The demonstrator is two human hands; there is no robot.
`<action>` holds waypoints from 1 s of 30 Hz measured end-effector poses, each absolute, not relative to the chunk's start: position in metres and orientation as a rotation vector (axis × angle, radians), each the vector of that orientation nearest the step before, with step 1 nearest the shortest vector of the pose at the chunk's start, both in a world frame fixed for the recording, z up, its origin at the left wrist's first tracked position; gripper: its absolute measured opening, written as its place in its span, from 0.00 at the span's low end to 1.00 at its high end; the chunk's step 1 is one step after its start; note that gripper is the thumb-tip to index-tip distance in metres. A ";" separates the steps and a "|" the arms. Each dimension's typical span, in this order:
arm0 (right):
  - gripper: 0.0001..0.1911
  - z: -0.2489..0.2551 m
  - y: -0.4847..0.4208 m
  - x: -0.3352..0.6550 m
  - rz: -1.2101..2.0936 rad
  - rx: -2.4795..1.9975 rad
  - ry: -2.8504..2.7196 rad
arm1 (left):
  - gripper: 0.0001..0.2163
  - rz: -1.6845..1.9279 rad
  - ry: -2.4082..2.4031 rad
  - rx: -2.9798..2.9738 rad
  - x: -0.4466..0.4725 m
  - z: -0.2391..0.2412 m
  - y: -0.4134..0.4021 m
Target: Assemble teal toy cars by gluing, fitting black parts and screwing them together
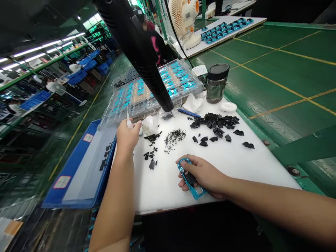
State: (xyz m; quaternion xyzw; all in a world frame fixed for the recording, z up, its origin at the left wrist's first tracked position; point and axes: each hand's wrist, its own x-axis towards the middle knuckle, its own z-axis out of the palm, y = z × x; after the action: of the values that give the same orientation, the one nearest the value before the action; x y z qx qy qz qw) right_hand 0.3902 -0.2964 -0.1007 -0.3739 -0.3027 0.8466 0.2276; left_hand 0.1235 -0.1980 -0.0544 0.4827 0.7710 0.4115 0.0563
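Here we go: the right hand [203, 175] is wrapped firmly around a shiny blue frame [193, 179], fingers curled over it, down at six o'clock on a white foam pad [162, 189], with a dark piece [191, 179] sitting in the frame's opening. Over at nine o'clock, the left hand [127, 137] is nearly closed, thumb and fingers pinching a small white stick [129, 123], right beside a crumpled white tissue [150, 125]. Black scraps [151, 154] lie just below that hand, a fine scatter of black bits [174, 137] sits mid-pad, and bigger black pieces [216, 122] spread toward two o'clock. Up at twelve, a long black nozzle [139, 56] hangs over clear plastic trays [154, 91] of blue parts. At one o'clock, a glass jar with a black lid [217, 83] stands behind a blue pen [189, 113], and a blue tray [78, 168] sits off the pad at nine!
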 end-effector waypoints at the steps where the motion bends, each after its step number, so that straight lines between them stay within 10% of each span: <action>1: 0.11 -0.101 -0.296 0.390 2.335 -1.024 -0.834 | 0.16 1.247 2.328 1.445 0.123 -0.058 -0.192; 13: 0.08 -0.103 -0.295 0.389 2.361 -1.014 -0.845 | 0.08 2.189 1.685 1.489 0.145 -0.034 -0.242; 30: 0.08 -0.103 -0.295 0.388 2.372 -1.021 -0.837 | 0.09 1.223 1.389 1.725 0.198 -0.067 -0.269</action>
State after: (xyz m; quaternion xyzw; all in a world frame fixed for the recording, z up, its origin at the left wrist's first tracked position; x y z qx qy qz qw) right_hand 0.3884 -0.2947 -0.1027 -0.3676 -0.3012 0.8540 0.2117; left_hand 0.1978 -0.2690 -0.0665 0.6501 0.5236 0.4611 0.3010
